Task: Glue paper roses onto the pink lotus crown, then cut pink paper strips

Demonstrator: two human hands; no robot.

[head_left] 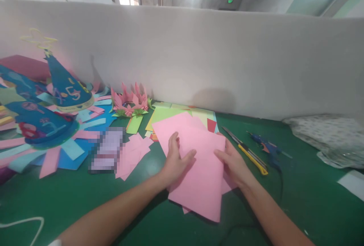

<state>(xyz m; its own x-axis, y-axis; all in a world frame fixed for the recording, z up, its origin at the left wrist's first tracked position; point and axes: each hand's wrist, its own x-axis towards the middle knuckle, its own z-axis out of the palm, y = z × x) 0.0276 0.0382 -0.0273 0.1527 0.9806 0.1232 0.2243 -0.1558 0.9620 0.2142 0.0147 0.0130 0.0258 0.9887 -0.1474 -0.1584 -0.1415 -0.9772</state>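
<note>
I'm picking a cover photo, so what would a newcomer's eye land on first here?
Most likely the bright pink paper in the middle, with the left hand over it and the right hand gripping its right edge. Next come the blue cone hats at the far left, one topped by a yellow star outline, and the spiky pink crown standing to their right.
</note>
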